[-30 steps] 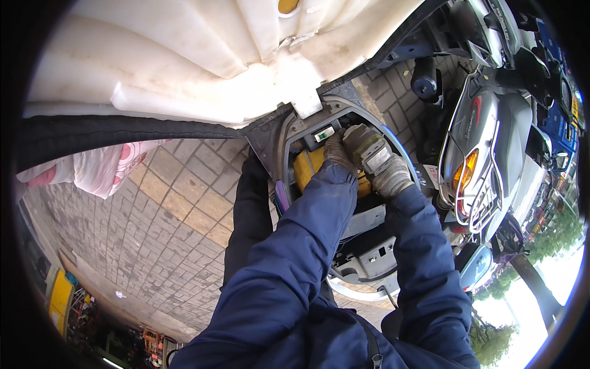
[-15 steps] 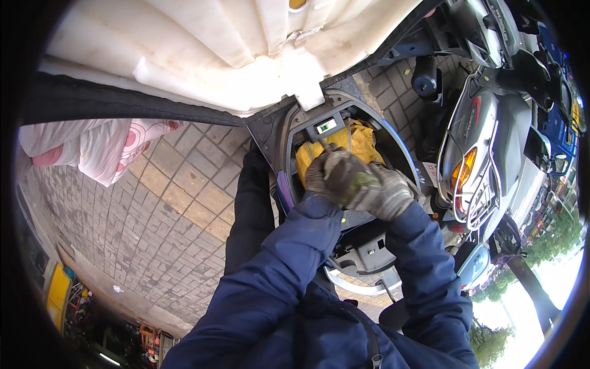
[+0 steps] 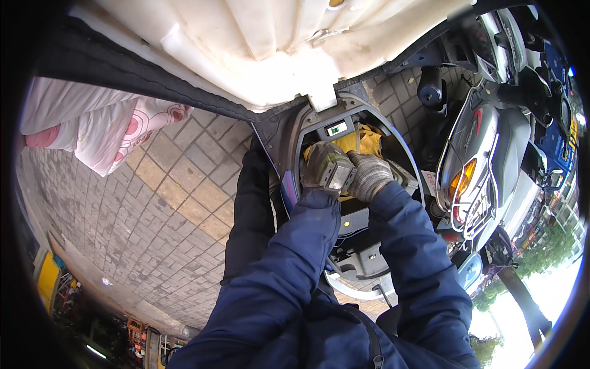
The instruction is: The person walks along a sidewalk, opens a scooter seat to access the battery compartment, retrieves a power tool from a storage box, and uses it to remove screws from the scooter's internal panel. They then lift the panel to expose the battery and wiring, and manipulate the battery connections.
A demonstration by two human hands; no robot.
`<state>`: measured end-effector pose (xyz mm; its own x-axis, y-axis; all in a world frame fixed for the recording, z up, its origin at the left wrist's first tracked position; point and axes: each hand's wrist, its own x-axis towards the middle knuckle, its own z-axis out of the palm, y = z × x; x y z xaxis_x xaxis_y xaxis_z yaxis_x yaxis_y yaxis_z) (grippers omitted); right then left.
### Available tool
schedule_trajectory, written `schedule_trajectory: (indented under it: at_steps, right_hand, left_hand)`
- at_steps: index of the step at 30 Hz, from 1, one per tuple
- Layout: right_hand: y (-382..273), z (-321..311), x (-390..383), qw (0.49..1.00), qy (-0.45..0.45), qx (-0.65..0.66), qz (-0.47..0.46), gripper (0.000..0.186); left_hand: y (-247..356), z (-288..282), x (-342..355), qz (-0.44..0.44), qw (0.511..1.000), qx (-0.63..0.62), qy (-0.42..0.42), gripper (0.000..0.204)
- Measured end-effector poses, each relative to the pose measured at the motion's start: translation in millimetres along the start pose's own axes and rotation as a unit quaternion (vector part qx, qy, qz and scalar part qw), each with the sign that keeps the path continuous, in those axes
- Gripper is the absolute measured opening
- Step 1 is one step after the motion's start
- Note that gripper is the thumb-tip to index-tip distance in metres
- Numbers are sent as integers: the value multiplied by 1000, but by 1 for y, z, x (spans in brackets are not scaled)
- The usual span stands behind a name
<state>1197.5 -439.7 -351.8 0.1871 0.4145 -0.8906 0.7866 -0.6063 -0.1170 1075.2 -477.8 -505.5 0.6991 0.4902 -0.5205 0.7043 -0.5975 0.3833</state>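
Far left: a pink-and-white patterned cloth (image 3: 101, 126) above brick paving (image 3: 157, 215). Centre: gloved left hand (image 3: 315, 172) at a grey-green blocky item (image 3: 337, 174), kind unclear; fingers hidden, closure and hold undeterminable. Just beside it, gloved right hand (image 3: 370, 176), fingers bent; grip undeterminable. Both are over an open compartment (image 3: 402, 146) containing yellow material (image 3: 369, 141). Right: a silver scooter (image 3: 485, 138), parked.

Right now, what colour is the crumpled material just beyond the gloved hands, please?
The crumpled material is yellow; it shows best in the head view.
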Motion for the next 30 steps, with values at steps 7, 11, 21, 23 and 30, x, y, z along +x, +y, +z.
schedule_trajectory:
  at_steps: [7, 11, 21, 23, 30]
  right_hand:
    - [-7, 4, 16, 999, 24, -25, -7, 69]
    - [-8, 1, 23, 1000, -2, -28, 14, 77]
    - [-13, -9, 9, 1000, 3, -20, 23, 64]
    - [-13, -10, 6, 999, -3, -31, 13, 79]
    - [-12, -7, -6, 1000, 11, -15, 10, 72]
  left_hand:
    - [0, -26, -5, -17, 992, -61, 108, 46]
    - [-1, -28, -2, -18, 999, -37, 11, 48]
    - [-3, -54, 0, -15, 993, -52, -104, 53]
    - [-3, -45, -5, -2, 997, -31, -70, 52]
    - [-10, -24, -22, 38, 998, -50, 0, 49]
